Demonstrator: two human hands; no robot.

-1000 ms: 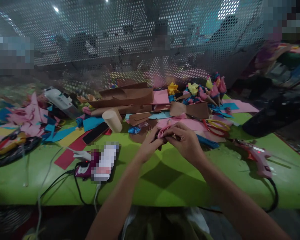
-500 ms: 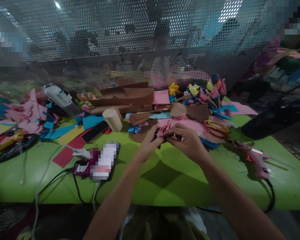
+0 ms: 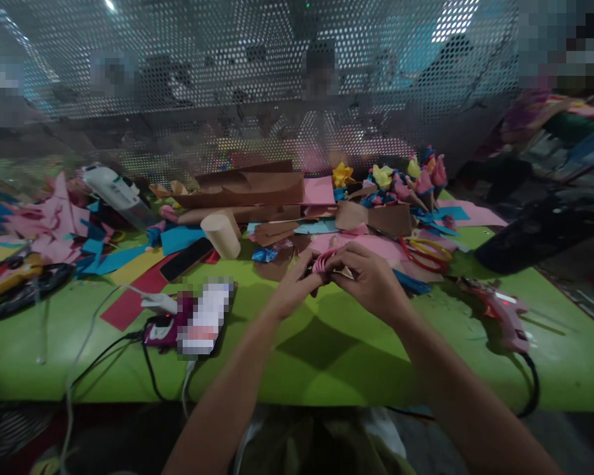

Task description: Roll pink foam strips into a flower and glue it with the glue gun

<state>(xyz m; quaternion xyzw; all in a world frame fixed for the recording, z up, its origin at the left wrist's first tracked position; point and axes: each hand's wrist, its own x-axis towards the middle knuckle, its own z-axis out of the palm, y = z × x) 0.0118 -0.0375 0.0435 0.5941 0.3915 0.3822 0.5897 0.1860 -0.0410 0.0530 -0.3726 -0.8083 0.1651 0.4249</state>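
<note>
Between my two hands is a small piece of pink paper [image 3: 322, 262] with several narrow folds or bands showing side by side. My left hand [image 3: 296, 287] pinches it from the left, thumb in front. From the right, my right hand [image 3: 371, 282] grips it with bent fingers and thumb. The fingers cover much of the piece, and something darker below it is too hidden to name. Both hands are raised above the green table [image 3: 321, 382], casting a shadow on it. Beyond them lie a pink sheet [image 3: 376, 248] and a crumpled blue wrapper [image 3: 264, 255].
At right rest a pink glue gun [image 3: 509, 316] with its cord and red-and-yellow-handled scissors [image 3: 428, 254]. On the left are a phone [image 3: 210, 316], cables, a beige cylinder [image 3: 220, 236] and paper scraps. Paper flowers [image 3: 426, 178] stand behind, before a perforated metal panel [image 3: 257, 86].
The pink folds look drawn closer together between my fingers. Both hands keep almost the same place, and the whole view has shifted slightly.
</note>
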